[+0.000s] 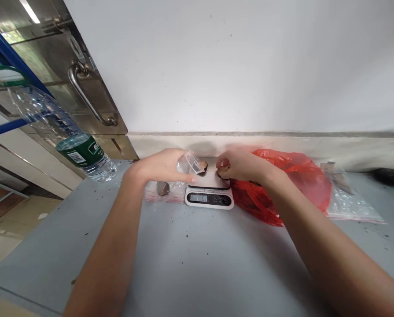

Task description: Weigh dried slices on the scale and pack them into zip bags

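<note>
A small white kitchen scale (209,197) stands on the grey table (190,259) near the wall, its display lit. My left hand (162,166) reaches over the scale's left side, fingers closed on a small clear plastic bag (190,162) with a dark round piece at its mouth. My right hand (238,164) hovers over the scale's right side, fingers pinched on a small brown piece (223,169). Another clear zip bag (165,190) with a dark round piece inside lies left of the scale, under my left wrist.
A crumpled red plastic bag (289,185) lies right of the scale, with a clear zip bag (348,198) beyond it. A tilted water bottle (68,136) and a metal door with a handle (87,99) are at the left. Dark crumbs dot the table.
</note>
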Demonstrator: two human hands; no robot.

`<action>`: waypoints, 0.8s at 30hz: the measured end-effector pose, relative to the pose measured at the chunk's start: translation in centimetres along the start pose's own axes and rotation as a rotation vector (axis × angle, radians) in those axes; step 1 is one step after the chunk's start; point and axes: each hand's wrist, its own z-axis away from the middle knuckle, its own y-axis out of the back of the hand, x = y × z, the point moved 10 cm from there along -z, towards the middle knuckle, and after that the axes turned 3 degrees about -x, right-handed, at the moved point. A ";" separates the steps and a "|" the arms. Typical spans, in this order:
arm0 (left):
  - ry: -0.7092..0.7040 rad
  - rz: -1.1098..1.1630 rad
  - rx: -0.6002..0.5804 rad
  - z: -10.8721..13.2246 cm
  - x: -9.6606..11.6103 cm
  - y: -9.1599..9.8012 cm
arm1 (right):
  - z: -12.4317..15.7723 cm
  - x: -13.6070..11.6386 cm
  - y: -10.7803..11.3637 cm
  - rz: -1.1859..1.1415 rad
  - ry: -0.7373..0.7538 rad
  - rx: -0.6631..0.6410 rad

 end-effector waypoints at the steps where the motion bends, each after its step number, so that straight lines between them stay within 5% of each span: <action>1: -0.006 -0.012 -0.009 -0.2 0.2 -0.2 | 0.0 0.0 0.2 -0.021 0.000 0.014; 8: 0.000 -0.006 -0.063 -0.7 0.5 -1.2 | 0.4 -0.5 1.9 -0.291 0.029 0.159; 14: -0.076 0.126 -0.019 -0.1 0.4 -0.3 | 0.3 -4.1 2.0 -0.640 0.394 0.171; 18: 0.003 0.104 0.069 0.9 -1.3 1.3 | -0.9 -3.7 1.6 -0.410 0.387 0.291; 24: 0.037 0.064 0.183 1.6 -2.6 2.7 | -2.0 -5.1 -2.9 0.013 0.467 0.012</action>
